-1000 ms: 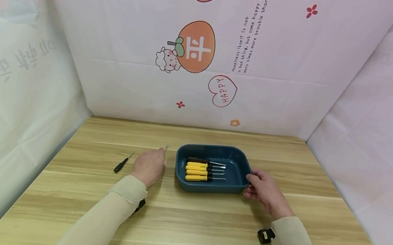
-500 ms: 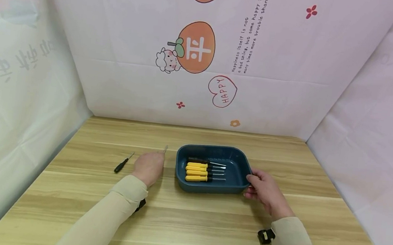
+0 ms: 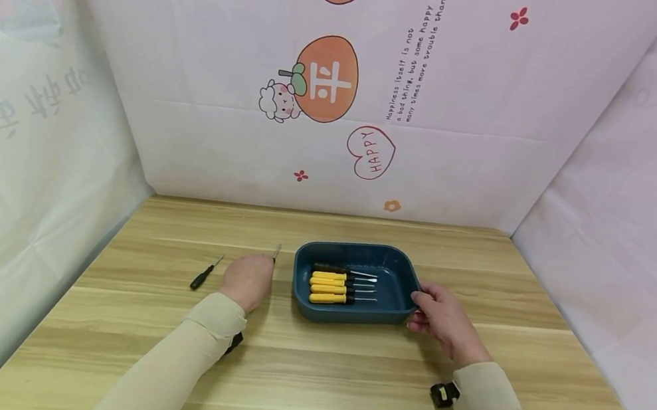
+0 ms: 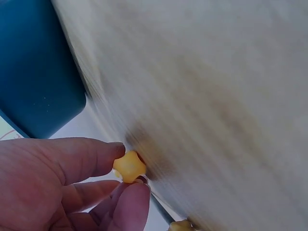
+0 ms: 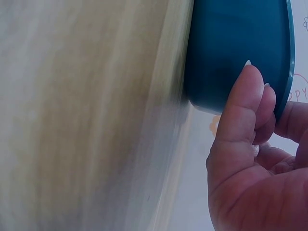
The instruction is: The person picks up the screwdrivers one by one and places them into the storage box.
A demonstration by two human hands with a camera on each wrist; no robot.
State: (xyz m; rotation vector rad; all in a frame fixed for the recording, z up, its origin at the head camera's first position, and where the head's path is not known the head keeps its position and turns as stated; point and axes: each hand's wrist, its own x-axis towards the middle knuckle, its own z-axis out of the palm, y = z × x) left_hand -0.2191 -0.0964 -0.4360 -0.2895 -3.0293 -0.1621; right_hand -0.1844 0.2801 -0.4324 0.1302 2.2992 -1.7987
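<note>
The left hand [image 3: 247,280] pinches a yellow-handled screwdriver [image 4: 129,166] in its fingers; the right hand [image 3: 440,313] grips the blue tray [image 3: 398,286] holding 4 screwdrivers [image 3: 332,285].

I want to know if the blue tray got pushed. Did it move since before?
No. The blue tray sits at the same spot on the table, under the heart sticker, with the right hand at its edge.

Clad in long, close-fitting beige sleeves reaching down to both wrists, bare left hand [image 3: 246,280] and bare right hand [image 3: 443,317] beyond the cuffs, a small black wrist-mounted device strapped under each forearm, fingernails short and unpainted.
</note>
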